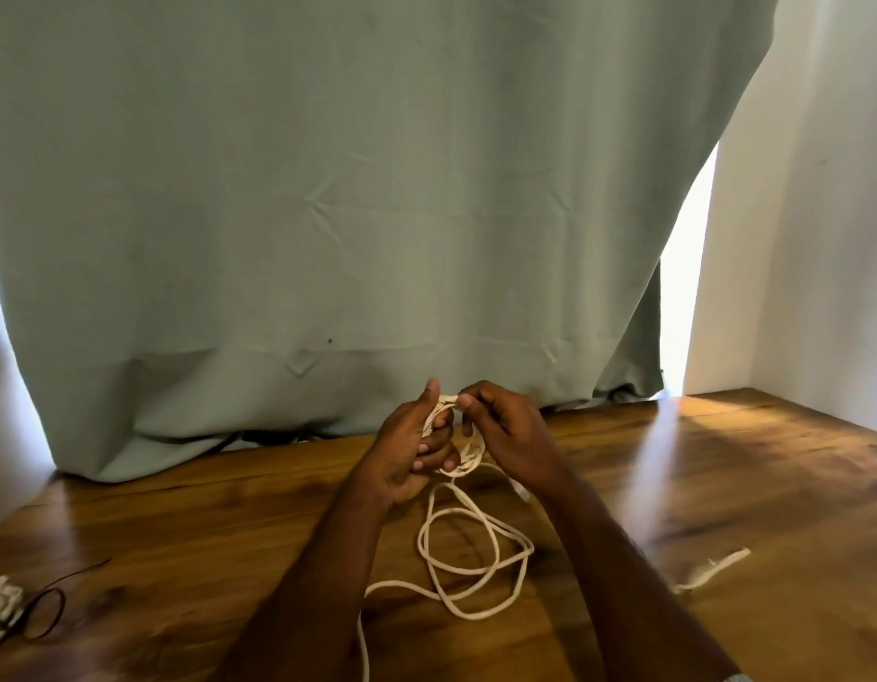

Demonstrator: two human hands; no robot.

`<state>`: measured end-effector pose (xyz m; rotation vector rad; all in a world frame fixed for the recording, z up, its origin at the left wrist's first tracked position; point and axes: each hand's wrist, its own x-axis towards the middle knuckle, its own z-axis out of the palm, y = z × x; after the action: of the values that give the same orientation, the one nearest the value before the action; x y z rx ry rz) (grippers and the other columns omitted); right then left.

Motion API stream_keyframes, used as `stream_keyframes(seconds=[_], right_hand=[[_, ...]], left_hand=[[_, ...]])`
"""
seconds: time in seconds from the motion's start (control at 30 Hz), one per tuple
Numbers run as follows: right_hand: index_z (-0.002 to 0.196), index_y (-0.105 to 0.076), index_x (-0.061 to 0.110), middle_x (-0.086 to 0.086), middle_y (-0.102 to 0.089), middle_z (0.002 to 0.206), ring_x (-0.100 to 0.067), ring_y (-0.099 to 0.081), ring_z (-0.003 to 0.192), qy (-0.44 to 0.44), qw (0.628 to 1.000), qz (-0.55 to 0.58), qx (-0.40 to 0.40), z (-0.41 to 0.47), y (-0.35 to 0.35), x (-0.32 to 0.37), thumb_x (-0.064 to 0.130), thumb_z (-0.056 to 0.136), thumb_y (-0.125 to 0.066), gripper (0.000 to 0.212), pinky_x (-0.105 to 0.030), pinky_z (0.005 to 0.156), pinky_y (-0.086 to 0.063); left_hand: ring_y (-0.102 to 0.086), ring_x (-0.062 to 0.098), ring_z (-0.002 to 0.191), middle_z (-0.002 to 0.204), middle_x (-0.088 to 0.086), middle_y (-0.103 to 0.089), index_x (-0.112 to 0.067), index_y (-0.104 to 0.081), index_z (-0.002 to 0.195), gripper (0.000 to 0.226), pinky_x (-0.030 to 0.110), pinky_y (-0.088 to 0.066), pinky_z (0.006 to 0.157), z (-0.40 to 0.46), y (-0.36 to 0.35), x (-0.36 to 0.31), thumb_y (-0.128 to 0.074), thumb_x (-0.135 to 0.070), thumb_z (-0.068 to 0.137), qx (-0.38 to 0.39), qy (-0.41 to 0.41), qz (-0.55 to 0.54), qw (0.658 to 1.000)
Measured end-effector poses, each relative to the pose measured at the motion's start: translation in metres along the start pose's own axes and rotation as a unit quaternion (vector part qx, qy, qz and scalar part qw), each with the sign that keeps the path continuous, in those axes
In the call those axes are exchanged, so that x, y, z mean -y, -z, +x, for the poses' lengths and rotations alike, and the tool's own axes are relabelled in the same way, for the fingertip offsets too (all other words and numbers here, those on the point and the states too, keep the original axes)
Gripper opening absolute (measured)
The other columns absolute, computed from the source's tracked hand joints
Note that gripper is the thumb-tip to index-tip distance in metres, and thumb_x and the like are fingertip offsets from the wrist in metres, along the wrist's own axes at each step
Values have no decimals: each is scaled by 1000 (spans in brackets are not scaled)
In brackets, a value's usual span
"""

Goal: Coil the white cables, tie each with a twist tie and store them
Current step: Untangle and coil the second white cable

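Wooden table (722,484) — tied bundle (1,600), loose scrap (712,568)

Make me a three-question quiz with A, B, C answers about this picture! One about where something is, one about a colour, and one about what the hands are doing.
1. Where does the short loose bit of white cord lie?
A. On the table, to the right
B. Hanging on the curtain
C. Under the left arm

2. What colour is the curtain?
A. Red
B. Pale grey-green
C. Black

3. What are the hands doing?
A. Resting flat on the table
B. Both holding loops of the white cable
C. Pulling the curtain

Answers: 1 A, it lies alone on the wooden table. 2 B, the cloth is pale grey-green. 3 B, the left hand and right hand pinch the coil above the table.
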<state>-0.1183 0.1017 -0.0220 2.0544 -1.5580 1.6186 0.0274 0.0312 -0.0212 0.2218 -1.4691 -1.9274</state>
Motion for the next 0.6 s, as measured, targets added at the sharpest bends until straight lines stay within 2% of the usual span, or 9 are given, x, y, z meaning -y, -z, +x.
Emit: stream_keyframes(seconds=[0.1,0.17,0.23,0.27,0.37,0.43,0.53,0.6], right_hand=[[91,-67,21,10,-62,66,-8,-58,59,-39,998,11,-38,0,-14,0,35,103,-54,23,-31,56,-47],[88,-68,23,15,-61,65,-5,-58,59,-64,995,39,-60,0,-21,-1,34,102,-56,21,-28,56,-46],[83,-69,22,12,-62,63,-4,-57,57,-86,991,65,-80,1,-21,-3,35,101,-58,24,-28,56,-47],[82,-69,20,7,-64,62,-6,-58,56,-103,989,67,-88,2,-20,-7,38,100,-58,27,-33,56,-48],[86,-72,20,-4,-69,70,-20,-67,63,-190,977,85,-47,6,-19,-15,49,98,-56,35,-50,66,-58],[87,-70,22,-5,-71,76,-26,-70,68,-242,966,79,-37,7,-24,-12,54,99,-49,41,-55,71,-60],[79,-64,17,0,-64,66,-16,-64,61,-200,970,-23,-139,7,-30,-1,54,102,-44,48,-43,60,-57],[67,-57,16,2,-57,57,-8,-55,50,-169,966,-20,-197,8,-31,6,51,101,-50,49,-34,51,-48]], left_hand=[[-26,7,30,40,-4,-31,-10,-51,71,50,29,-39,50,0,9,9,-52,-55,93,53,22,-124,991],[-30,5,34,44,-6,-35,-8,-56,78,39,29,-42,55,0,12,13,-60,-44,91,86,-2,-154,984],[-29,4,36,47,-7,-35,-7,-58,84,28,27,-44,56,1,8,17,-60,-33,94,57,-21,-124,990],[-28,3,35,47,-7,-33,-7,-57,86,26,25,-42,54,2,3,19,-56,-31,96,24,-23,-101,994],[-25,4,36,46,-7,-30,-10,-55,84,34,24,-35,49,5,-10,24,-44,-35,103,-64,-26,-67,995],[-26,5,36,47,-6,-31,-12,-55,82,35,25,-34,49,7,-13,26,-43,-37,103,-85,-30,-62,994],[-26,5,34,45,-6,-33,-14,-56,75,39,23,-37,47,7,-19,25,-43,-40,102,-58,-19,-105,993],[-28,4,33,45,-6,-37,-16,-55,73,39,22,-36,50,5,-21,24,-46,-42,100,-47,-4,-143,989]])
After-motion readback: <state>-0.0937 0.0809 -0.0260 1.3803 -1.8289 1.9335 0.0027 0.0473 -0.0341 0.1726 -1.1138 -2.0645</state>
